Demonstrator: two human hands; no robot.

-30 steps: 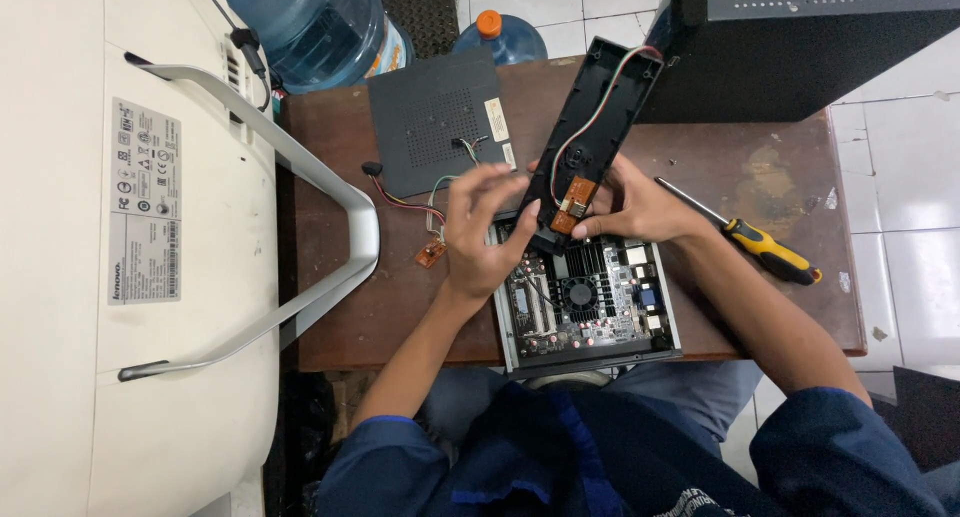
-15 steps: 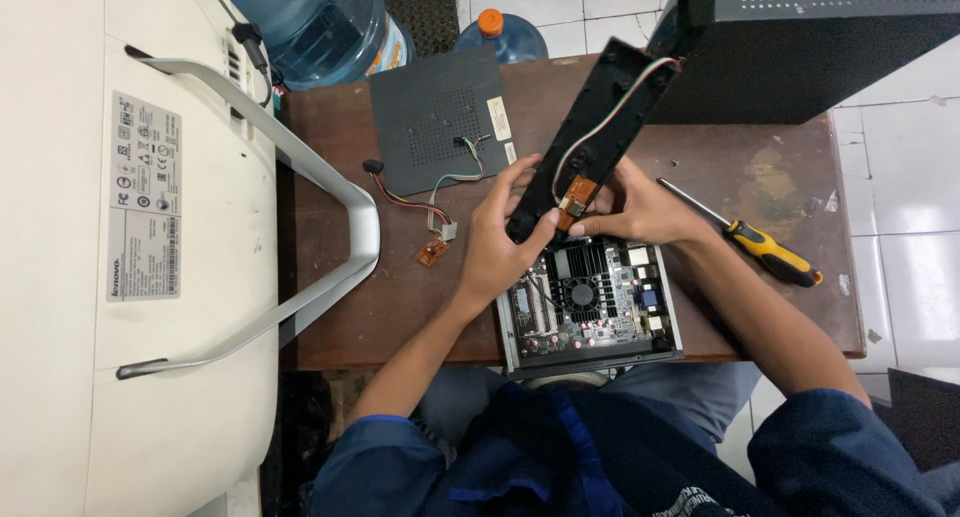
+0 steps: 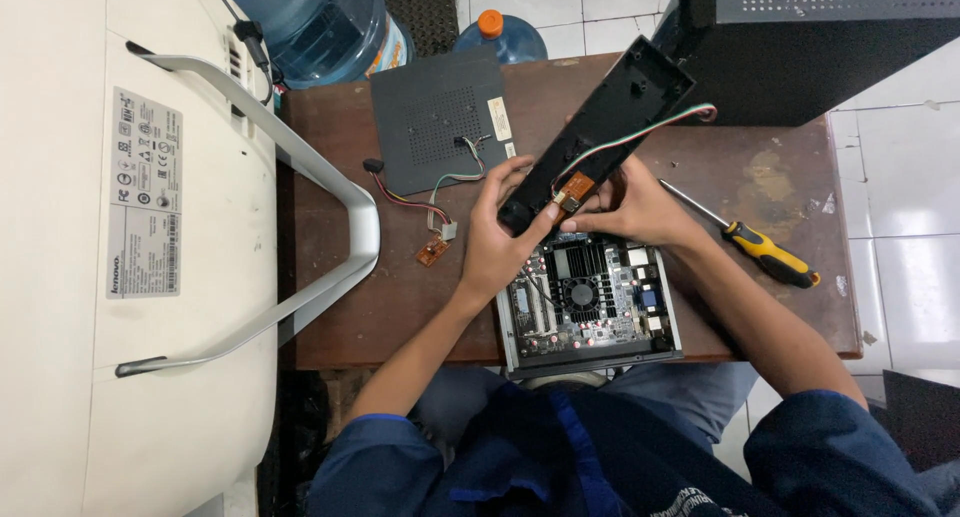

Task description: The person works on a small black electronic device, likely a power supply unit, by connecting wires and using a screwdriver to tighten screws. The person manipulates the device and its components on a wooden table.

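Black panel [image 3: 610, 117] gripped by both hands [image 3: 500, 242] [image 3: 630, 209] above open circuit board [image 3: 585, 297] at table edge

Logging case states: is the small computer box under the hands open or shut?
Open: the small computer box shows its fan and circuit board, no cover.

Left hand [image 3: 500, 242] covers the near end of the long black panel [image 3: 600, 132]; how the fingers grip underneath cannot be told. Right hand [image 3: 630, 212] hides the far edge of the open circuit board tray [image 3: 590, 302]. Small orange board [image 3: 575, 189] on the panel: parts too small to make out. White monitor back [image 3: 100, 277] cut off at left and near edges. Black computer case [image 3: 820, 37] cut off at far right. Large water bottle [image 3: 320, 17] cut off at far edge.
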